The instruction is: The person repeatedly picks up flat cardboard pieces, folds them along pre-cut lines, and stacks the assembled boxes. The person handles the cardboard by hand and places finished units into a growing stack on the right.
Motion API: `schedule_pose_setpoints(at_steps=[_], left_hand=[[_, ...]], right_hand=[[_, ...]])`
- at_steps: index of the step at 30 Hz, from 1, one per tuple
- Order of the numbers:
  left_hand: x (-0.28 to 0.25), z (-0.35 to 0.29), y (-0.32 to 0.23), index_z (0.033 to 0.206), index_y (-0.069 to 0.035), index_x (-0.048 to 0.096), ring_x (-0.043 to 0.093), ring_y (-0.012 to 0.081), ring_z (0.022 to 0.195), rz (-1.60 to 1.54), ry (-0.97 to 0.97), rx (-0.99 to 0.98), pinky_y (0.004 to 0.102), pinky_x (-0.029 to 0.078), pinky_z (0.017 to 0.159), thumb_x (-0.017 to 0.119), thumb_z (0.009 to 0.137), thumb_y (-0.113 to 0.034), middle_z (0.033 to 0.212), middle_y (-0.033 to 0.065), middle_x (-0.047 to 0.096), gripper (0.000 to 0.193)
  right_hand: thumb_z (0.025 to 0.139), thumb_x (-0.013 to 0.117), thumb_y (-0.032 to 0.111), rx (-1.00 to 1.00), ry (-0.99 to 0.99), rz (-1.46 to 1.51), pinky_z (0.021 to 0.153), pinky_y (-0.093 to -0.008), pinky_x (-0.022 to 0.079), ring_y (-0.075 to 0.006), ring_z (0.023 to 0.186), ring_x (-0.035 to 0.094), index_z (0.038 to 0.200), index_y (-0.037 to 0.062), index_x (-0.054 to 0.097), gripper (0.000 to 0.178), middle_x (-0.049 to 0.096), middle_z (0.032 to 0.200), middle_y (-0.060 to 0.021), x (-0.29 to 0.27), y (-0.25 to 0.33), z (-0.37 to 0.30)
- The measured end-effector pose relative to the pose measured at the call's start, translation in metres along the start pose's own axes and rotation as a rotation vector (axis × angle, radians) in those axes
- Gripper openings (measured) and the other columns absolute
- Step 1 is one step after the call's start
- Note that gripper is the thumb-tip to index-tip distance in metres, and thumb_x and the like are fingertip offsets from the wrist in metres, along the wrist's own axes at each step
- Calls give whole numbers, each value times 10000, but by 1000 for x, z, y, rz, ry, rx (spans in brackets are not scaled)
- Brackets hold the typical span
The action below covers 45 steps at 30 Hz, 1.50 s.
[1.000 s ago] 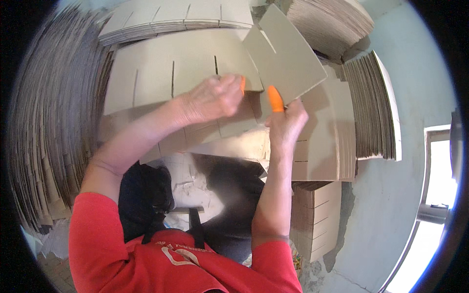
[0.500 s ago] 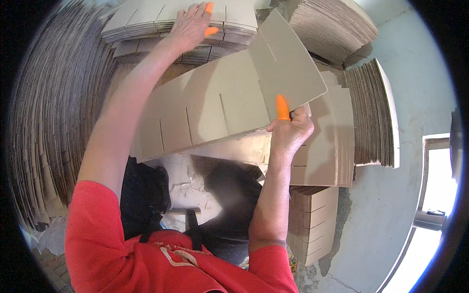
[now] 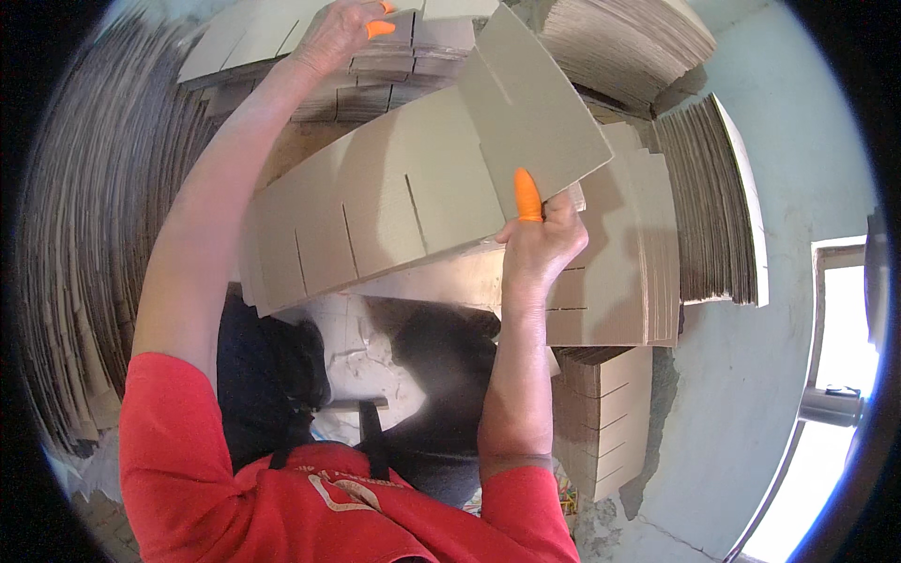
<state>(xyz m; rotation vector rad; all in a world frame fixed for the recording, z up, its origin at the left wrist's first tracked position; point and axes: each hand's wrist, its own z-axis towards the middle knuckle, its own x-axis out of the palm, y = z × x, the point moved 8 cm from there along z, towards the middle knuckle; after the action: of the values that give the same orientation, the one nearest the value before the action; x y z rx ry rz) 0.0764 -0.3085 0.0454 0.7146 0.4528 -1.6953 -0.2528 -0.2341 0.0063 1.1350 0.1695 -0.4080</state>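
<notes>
My right hand, an orange finger cover on its thumb, grips the near right corner of a long folded cardboard piece. Slits run across this piece, and its right end panel stands up at an angle. At the upper edge of view my left hand reaches over a stack of slit cardboard sheets. Two of its digits wear orange covers and close around a sheet's front edge; the picture's edge hides part of the hand.
Tall cardboard stacks line the left side. More piles stand at the upper right and along the right wall. Below the right pile is another slit stack. A bright window lies far right.
My left hand has moved up and slightly left, and its spread fingers have drawn closer together. The folded cardboard has shifted a little left in view, still in my right hand.
</notes>
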Motion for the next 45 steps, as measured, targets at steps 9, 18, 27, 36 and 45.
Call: schedule_pose_setpoints(at_steps=[9, 18, 27, 36, 45], left_hand=[[-9, 15, -74, 960, 35, 620, 580, 235, 954, 285, 65, 212, 287, 588, 729, 624, 706, -22, 1059, 92, 583, 261], [-27, -4, -143, 859, 47, 623, 586, 227, 915, 160, 111, 271, 287, 593, 652, 626, 701, -11, 956, 115, 584, 168], [-85, -24, -154, 949, 50, 636, 597, 222, 863, 49, 91, 94, 307, 584, 660, 616, 708, -7, 952, 97, 609, 249], [-98, -17, -152, 1018, 9, 658, 608, 274, 878, -82, 394, -64, 393, 559, 680, 634, 782, -36, 901, 109, 664, 242], [-138, -42, -120, 1315, 46, 499, 520, 308, 1208, 109, 363, -238, 412, 453, 1017, 662, 876, -333, 1296, 158, 567, 602]], right_hand=[[871, 674, -19, -197, -68, 1, 445, -259, 410, -119, 504, 507, 812, 3, 601, 97, 606, 672, -54, 8, 7, -7], [869, 654, 12, -221, 33, -200, 507, -389, 470, -316, 561, 617, 1312, 45, 490, 473, 632, 734, -220, 15, 37, -10], [897, 596, -49, -412, 50, -410, 559, -374, 519, -277, 579, 636, 1531, 151, 273, 739, 674, 806, -180, 1, 65, -18], [843, 531, 12, -613, 296, -642, 600, -455, 538, -352, 689, 675, 1228, -21, 557, 388, 646, 754, -202, 55, 134, 1], [783, 631, 2, 164, 970, -402, 726, -450, 565, -355, 857, 694, 1038, 31, 688, 262, 693, 891, -218, 158, 51, 50]])
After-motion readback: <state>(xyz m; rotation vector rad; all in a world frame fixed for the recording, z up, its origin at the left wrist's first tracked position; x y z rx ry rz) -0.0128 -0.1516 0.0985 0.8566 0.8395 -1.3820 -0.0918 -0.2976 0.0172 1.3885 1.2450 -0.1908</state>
